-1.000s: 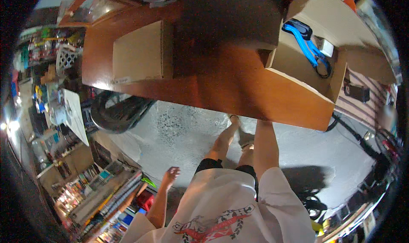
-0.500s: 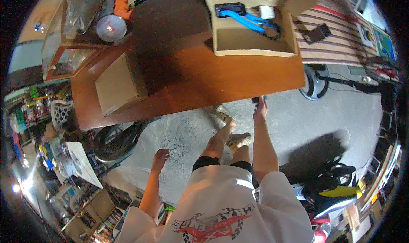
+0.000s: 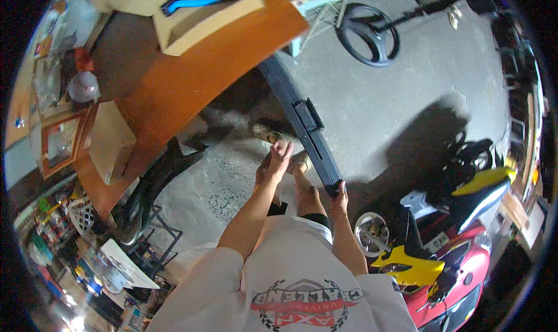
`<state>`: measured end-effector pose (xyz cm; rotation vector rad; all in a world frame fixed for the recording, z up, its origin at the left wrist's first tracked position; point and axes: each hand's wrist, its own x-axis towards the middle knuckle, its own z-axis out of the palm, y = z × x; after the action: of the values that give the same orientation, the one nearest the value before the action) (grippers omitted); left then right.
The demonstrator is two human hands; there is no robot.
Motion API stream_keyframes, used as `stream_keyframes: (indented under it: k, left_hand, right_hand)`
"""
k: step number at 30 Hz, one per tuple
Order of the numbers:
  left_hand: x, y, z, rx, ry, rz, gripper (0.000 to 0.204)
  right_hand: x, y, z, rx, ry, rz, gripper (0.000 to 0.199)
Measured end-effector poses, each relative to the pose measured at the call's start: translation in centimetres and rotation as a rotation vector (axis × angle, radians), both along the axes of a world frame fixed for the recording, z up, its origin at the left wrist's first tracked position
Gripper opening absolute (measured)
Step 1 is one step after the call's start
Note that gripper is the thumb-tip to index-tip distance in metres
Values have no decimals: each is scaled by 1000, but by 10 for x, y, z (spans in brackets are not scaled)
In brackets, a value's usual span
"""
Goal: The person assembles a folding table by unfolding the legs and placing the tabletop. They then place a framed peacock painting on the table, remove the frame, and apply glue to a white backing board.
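A long dark metal bar [image 3: 302,122] is gripped at its near end by the right hand [image 3: 338,193], at 5 o'clock of centre. The left hand [image 3: 274,160] is held open just beside the bar. An orange table [image 3: 192,79] is seen at 10 o'clock, a cardboard box [image 3: 197,9] at 11 o'clock, and a red-and-yellow motorcycle [image 3: 453,245] at 4 o'clock.

I see 1 long dark metal bar [image 3: 302,125] with a bracket midway, slanting from the table edge down toward me.
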<state>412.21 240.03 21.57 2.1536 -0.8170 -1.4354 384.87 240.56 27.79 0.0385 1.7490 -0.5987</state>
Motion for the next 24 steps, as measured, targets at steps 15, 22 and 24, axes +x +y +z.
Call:
stream_keyframes:
  k: [15, 22, 24]
  left_hand:
    - [-208, -62, -68, 224, -137, 92, 91]
    - [-179, -51, -22, 237, 272, 256, 107]
    - [-147, -80, 5, 353, 520, 708, 109]
  right_hand:
    - [-127, -127, -72, -274, 166, 681, 70]
    - [-34, -229, -60, -424, -287, 1498, 67]
    - [-13, -237, -34, -572, -469, 1218, 67]
